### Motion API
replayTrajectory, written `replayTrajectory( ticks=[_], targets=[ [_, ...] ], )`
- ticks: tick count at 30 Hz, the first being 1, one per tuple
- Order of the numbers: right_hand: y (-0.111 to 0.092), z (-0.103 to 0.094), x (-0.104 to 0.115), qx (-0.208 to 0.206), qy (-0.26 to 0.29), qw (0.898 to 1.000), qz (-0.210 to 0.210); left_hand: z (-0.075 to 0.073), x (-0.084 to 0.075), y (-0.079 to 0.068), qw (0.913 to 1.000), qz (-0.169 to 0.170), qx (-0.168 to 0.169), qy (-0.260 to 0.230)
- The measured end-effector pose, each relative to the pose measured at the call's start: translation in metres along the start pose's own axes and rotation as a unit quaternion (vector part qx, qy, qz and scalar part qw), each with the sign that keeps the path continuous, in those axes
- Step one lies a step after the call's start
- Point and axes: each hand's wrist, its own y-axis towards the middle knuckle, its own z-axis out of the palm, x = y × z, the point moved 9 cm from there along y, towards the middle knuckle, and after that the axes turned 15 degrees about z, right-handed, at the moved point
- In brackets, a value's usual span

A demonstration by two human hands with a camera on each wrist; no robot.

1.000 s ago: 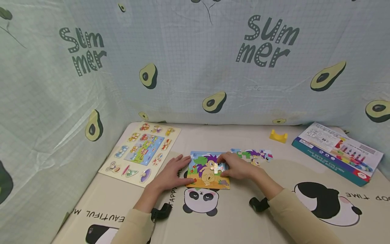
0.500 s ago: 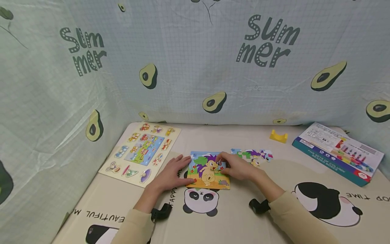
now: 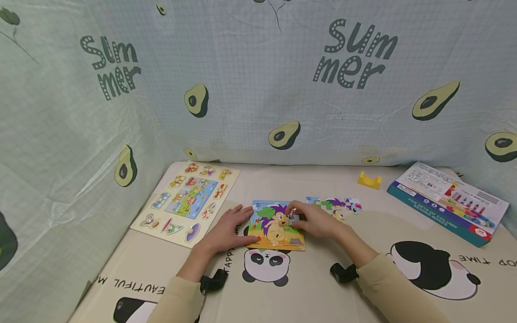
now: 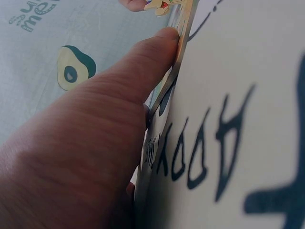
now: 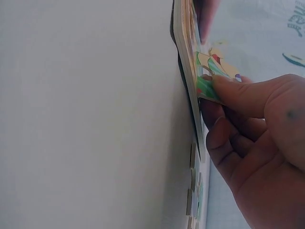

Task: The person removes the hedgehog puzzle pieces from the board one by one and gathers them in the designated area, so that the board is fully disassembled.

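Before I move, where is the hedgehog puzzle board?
In the head view, the hedgehog puzzle board lies at lower centre, between the left hand and right hand, with the printed panda just below it.

Bright, soft and even in the head view, with pale shiny streaks along the creases of the cloth wall [image 3: 97,179] on the left. A little stretched near the edges. Much dimmer and greyer in both wrist views. Shady and soft on the left hand [image 4: 95,119]; fuzzy, perhaps from being too close, on the black print [image 4: 279,198]. Dark under the right hand [image 5: 257,124], lighter on the puzzle piece [image 5: 207,89], shadowy on the table [image 5: 95,119] beside the board [image 5: 185,52].
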Motion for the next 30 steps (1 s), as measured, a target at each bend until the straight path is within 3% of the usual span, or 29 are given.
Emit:
replayTrajectory(
  ticks=[30],
  targets=[
    [-0.0033,-0.0043,-0.001,-0.014,0.003,1.0,0.01,-0.0001,-0.0011,-0.0009,0.9999,-0.009,0.006,-0.005]
  ],
)
